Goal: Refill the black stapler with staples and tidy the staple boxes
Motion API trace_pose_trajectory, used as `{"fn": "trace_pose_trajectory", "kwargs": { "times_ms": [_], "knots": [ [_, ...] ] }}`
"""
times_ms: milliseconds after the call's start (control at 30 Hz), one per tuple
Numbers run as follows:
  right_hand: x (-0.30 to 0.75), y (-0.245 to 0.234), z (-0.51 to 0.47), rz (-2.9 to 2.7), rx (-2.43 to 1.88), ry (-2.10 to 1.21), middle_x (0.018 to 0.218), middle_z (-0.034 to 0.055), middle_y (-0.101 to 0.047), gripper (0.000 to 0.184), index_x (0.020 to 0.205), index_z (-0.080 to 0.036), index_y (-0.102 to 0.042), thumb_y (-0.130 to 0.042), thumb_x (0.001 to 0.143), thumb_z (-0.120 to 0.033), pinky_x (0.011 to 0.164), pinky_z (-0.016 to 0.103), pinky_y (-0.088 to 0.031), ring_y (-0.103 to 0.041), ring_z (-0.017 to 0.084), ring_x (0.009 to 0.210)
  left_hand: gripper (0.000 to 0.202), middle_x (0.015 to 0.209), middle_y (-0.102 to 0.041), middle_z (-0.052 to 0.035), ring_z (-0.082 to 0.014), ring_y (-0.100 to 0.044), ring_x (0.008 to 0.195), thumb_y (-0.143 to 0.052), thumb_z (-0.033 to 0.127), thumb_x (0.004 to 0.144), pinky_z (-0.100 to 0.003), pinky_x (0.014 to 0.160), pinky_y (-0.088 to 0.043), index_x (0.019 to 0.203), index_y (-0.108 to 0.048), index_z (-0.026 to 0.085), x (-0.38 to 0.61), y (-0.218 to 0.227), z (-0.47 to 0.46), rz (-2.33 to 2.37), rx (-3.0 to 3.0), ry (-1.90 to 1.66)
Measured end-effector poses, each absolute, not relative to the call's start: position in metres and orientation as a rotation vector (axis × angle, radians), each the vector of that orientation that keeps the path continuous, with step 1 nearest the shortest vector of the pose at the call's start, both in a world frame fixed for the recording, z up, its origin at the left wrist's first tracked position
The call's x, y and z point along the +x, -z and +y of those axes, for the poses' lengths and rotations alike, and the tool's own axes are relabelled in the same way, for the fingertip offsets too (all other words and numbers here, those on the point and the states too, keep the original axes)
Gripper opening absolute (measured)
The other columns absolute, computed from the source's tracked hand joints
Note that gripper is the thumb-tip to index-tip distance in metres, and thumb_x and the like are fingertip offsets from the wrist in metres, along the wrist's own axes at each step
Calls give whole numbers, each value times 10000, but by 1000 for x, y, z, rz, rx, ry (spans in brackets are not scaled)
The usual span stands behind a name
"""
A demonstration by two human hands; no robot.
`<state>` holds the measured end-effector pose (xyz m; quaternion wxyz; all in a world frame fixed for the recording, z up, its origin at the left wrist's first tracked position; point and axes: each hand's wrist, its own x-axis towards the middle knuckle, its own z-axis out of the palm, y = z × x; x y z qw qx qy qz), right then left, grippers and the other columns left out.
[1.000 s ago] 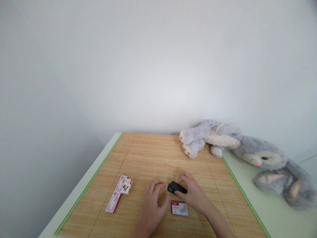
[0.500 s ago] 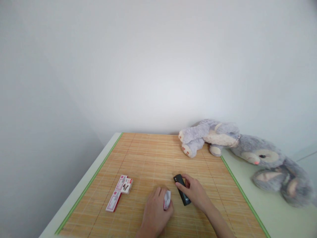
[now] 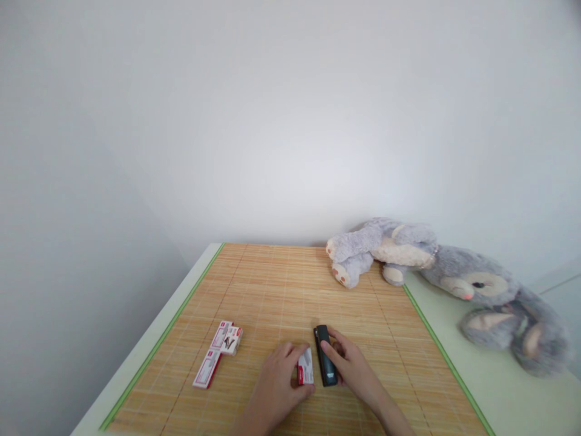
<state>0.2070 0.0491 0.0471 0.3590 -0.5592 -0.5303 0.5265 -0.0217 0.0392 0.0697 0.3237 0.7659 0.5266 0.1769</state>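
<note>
Soft, even light, brightest on the far wall (image 3: 290,121). Only faint shadows lie under my left hand (image 3: 275,390) and right hand (image 3: 351,368). The edges bend wide-angle, and the plush rabbit (image 3: 481,287) at the right looks stretched and soft.

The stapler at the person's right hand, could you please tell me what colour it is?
The stapler is black, shown best in the head view.

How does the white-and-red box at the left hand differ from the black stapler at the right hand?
Colour: the small white-and-red cardboard box is pale and printed; the slim black stapler is dark. Shape: the box is short and blocky, the stapler longer and narrow. Hold: the left hand grips the box, seemingly tipped on edge; the right hand holds the stapler lying flat. Both sit together on the bamboo mat.
</note>
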Motion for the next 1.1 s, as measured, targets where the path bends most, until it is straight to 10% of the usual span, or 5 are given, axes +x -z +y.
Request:
{"fn": "trace_pose_trajectory", "kwargs": {
  "times_ms": [467, 700, 900, 1100],
  "knots": [
    [188, -31, 35, -1169, -1444, -1363, 712, -22, -637, 753, 1417, -252, -540, -609, 879, -775, 385, 264, -434, -553, 156, 460, 543, 1190, -666, -37, -301, -592, 1127, -771, 285, 671, -395, 978, -447, 1204, -677, 328, -11, -75, 40, 1313, 2127, -468],
    [190, -37, 30, -1122, -1400, -1392, 725, 4, -662, 784, 1447, -259, -531, -594, 879, -796, 415, 285, -438, -551, 167, 468, 1035, 1300, -668, -66, -309, -619, 1171, -835, 521, 714, -432, 1041, -472, 1615, -358, 340, -35, -84, 36, 1327, 1943, -511],
    [192, -42, 26, -1074, -1388, -1392, 579, -41, -547, 816, 1508, -243, -493, -538, 910, -796, 453, 307, -458, -540, 194, 484, 399, 1016, -689, -39, -240, -641, 892, -529, 542, 968, -401, 860, -534, 1218, -696, 279, -128, -68, 34, 1831, 1774, -891],
    [190, -51, 24, -1033, -1400, -1348, 572, -47, -546, 793, 1484, -207, -545, -576, 913, -757, 441, 271, -441, -526, 170, 475, 532, 1180, -696, -91, -304, -669, 1041, -512, 652, 919, -455, 935, -551, 1162, -718, 227, -197, -37, 31, 2184, 1577, -978]
  ]
}}
